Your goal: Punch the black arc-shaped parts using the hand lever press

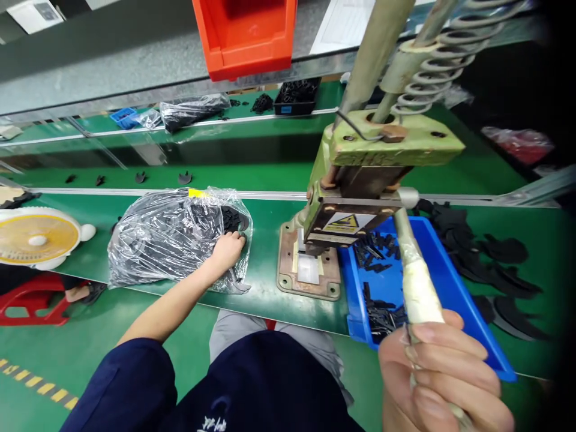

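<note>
My left hand (pixel 227 249) reaches into the open mouth of a clear plastic bag (pixel 171 237) full of black parts lying on the green bench; its fingers curl down among the parts, and what they hold is hidden. My right hand (pixel 443 375) is wrapped round the taped lever handle (pixel 416 276) of a green hand press (pixel 360 180). The press stands on a metal base plate (pixel 308 267) with a small white piece under its head.
A blue tray (pixel 443 282) with small black pieces sits right of the press. Flat black cut parts (pixel 490 258) lie further right. A white and yellow fan (pixel 38 237) stands at the left. An orange bin (pixel 245 36) hangs above; a black tray (pixel 297 96) sits beyond.
</note>
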The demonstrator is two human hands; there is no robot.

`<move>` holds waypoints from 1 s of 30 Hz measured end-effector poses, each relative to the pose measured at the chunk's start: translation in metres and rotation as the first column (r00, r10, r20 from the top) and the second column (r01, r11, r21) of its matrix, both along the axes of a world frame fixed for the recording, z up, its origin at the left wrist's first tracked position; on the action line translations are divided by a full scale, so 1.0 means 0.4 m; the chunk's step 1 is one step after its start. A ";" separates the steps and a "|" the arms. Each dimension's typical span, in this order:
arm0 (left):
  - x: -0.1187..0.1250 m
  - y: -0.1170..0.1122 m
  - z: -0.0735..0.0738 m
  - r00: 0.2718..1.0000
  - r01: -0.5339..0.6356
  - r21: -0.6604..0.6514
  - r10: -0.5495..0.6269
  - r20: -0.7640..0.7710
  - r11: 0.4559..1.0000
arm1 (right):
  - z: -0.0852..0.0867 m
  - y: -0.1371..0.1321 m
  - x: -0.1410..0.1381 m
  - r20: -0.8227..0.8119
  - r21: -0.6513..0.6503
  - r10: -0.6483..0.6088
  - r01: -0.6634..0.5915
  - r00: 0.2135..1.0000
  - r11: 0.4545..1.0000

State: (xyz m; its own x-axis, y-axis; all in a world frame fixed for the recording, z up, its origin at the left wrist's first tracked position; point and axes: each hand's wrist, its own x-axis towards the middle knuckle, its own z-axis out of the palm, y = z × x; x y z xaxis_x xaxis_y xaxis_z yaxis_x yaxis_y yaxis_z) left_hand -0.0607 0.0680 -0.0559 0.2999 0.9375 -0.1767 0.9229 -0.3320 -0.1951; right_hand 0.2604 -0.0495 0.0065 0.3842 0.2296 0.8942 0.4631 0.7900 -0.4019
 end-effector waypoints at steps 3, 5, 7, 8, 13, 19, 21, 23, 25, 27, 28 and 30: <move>0.016 0.010 0.006 1.000 0.000 0.006 0.000 -0.001 1.000 | 0.007 -0.003 0.002 0.028 -0.011 0.003 -0.003 1.000 1.000; 0.008 0.023 0.015 0.995 -0.074 0.027 0.071 0.075 0.997 | 0.010 -0.006 0.003 0.054 -0.034 0.003 -0.001 0.999 0.999; -0.009 0.041 0.028 0.947 -0.222 0.052 0.203 0.250 0.974 | 0.010 -0.006 0.004 0.048 -0.036 -0.012 0.014 0.999 0.999; -0.017 0.048 0.034 0.884 -0.310 0.041 0.273 0.379 0.950 | 0.009 -0.005 0.004 0.039 -0.023 -0.016 0.017 0.999 1.000; 0.022 0.046 0.052 0.045 -0.392 -0.445 0.500 0.865 0.805 | -0.001 0.006 0.001 0.008 0.037 0.006 -0.006 1.000 0.999; 0.208 0.002 0.043 -0.304 -0.049 -0.686 0.643 0.703 0.726 | -0.007 -0.002 -0.002 -0.043 -0.001 0.043 -0.043 0.998 0.999; 0.259 0.001 0.037 -0.272 -0.024 -0.694 0.664 0.697 0.719 | -0.012 -0.006 0.001 -0.046 -0.022 0.059 -0.060 0.997 0.998; 0.296 0.006 0.031 -0.247 -0.020 -0.692 0.667 0.703 0.722 | -0.021 -0.009 0.007 -0.039 -0.027 0.065 -0.066 0.997 0.997; 0.318 0.012 0.024 -0.226 -0.033 -0.684 0.661 0.715 0.729 | -0.031 -0.011 0.012 -0.029 -0.009 0.063 -0.063 0.998 0.998; 0.328 0.017 0.016 -0.214 -0.046 -0.683 0.661 0.720 0.729 | -0.041 -0.015 0.016 -0.023 -0.016 0.057 -0.057 0.998 0.998; 0.330 0.018 0.013 -0.211 -0.045 -0.687 0.665 0.717 0.726 | -0.045 -0.018 0.017 -0.020 -0.024 0.056 -0.057 0.998 0.998; 0.330 0.018 0.006 -0.205 -0.036 -0.696 0.676 0.708 0.718 | -0.050 -0.023 0.019 -0.019 -0.048 0.061 -0.061 0.998 0.997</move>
